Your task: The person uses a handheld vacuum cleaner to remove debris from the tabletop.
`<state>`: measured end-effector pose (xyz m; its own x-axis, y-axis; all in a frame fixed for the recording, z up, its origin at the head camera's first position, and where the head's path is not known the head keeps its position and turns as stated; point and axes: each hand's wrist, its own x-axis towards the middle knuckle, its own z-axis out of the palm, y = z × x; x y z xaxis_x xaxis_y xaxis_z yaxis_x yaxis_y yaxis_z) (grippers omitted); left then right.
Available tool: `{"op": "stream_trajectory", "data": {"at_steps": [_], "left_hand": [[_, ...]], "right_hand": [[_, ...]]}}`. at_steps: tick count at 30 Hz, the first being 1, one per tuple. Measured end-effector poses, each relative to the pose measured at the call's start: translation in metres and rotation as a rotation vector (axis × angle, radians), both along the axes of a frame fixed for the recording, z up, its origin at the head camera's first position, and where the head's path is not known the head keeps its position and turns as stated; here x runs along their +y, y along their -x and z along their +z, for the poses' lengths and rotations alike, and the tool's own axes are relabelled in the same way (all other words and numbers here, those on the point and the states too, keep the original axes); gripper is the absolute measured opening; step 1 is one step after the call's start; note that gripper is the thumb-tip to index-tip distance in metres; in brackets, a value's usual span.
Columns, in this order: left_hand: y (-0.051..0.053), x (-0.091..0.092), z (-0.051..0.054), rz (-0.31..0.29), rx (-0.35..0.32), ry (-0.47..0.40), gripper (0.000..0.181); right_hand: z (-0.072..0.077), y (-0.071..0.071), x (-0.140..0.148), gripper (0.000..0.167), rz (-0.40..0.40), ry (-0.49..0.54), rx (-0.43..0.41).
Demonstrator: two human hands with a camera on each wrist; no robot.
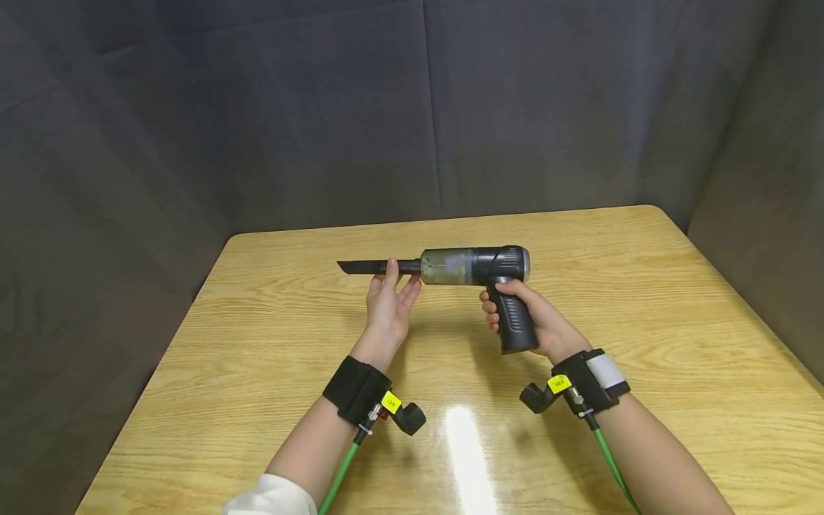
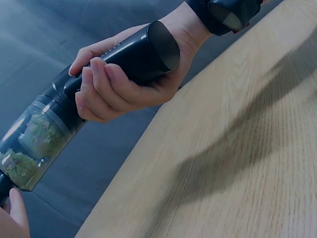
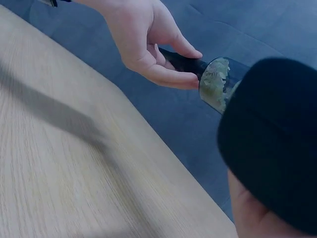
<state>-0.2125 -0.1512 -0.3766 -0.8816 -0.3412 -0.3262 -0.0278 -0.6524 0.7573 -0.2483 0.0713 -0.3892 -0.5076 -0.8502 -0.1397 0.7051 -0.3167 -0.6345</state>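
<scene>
A black handheld vacuum cleaner [image 1: 502, 265] is held up above the table, its barrel level and pointing left. Its see-through dust cup [image 2: 42, 134] contains pale green crumpled bits. My right hand [image 1: 537, 315] grips the ribbed pistol handle, fingers wrapped round it and thumb near the top. At the other end my left hand [image 1: 388, 307] holds the slim black nozzle [image 1: 360, 267] between thumb and fingers, close to where it joins the cup. In the right wrist view the handle's dark base [image 3: 272, 144] hides much of the vacuum and most of my right hand.
Beneath both hands lies a wood-grain table [image 1: 257, 386] with rounded far corners and a bright glare patch near the front. Dark grey cloth [image 1: 322, 129] hangs behind it and at both sides. Green cables [image 1: 339, 476] run from the wrist cameras.
</scene>
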Motion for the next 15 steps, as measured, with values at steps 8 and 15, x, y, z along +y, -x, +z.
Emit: {"op": "stream_trajectory", "data": {"at_steps": [8, 15], "left_hand": [[-0.0007, 0.001, 0.0013, -0.002, 0.031, 0.054, 0.021], [-0.0036, 0.0005, -0.0053, 0.012, 0.068, 0.103, 0.031]], "right_hand": [[0.0004, -0.0006, 0.0, 0.031, -0.013, -0.005, 0.048], [0.0041, -0.0049, 0.0004, 0.032, -0.118, -0.189, 0.169]]}}
